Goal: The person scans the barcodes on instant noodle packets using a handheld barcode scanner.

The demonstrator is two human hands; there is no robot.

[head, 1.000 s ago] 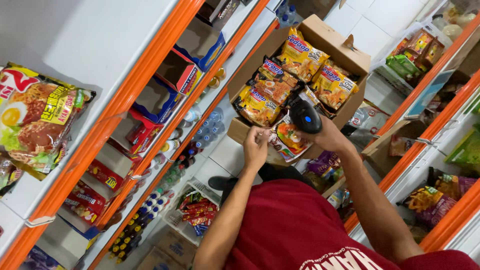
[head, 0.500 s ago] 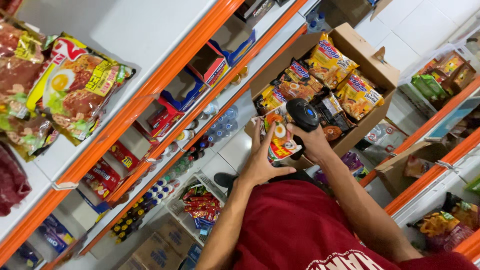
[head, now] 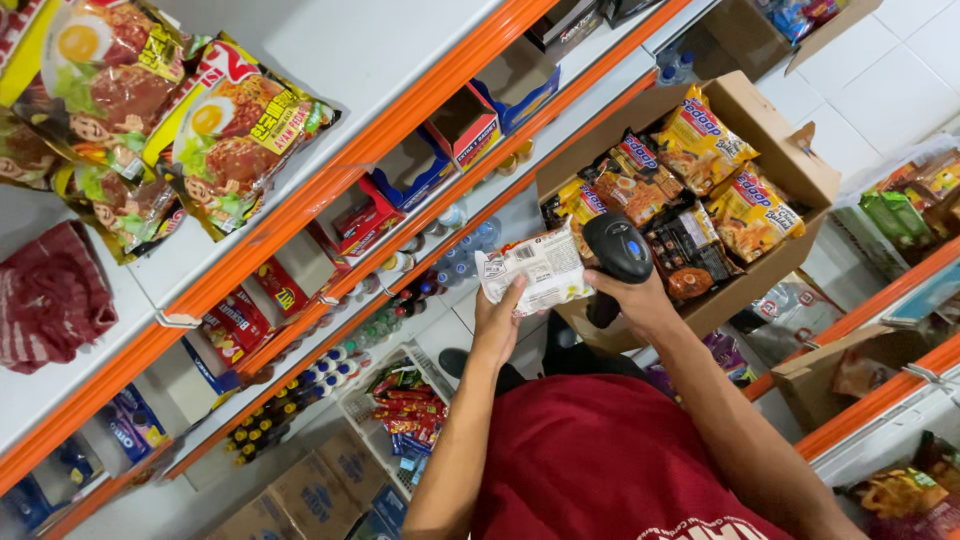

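Note:
My left hand (head: 497, 322) holds up a noodle packet (head: 535, 270), its pale back side facing me. My right hand (head: 630, 300) grips a black handheld scanner (head: 617, 253) with a blue button, its head right beside the packet's right edge. Just beyond both hands sits an open cardboard box (head: 780, 150) filled with several yellow and dark noodle packets (head: 700, 145). My red shirt (head: 600, 460) fills the bottom of the view.
Orange-edged white shelves (head: 330, 200) run along the left, bearing noodle packets (head: 230, 130), small red and blue boxes (head: 460, 130) and bottles (head: 300, 390). A white wire basket (head: 400, 400) of red sachets stands low. More shelving and cardboard boxes (head: 830, 370) are on the right.
My left hand has lifted the packet out of the box and turned its pale back towards me. The scanner stayed beside it while my view swung, bringing the left shelves closer.

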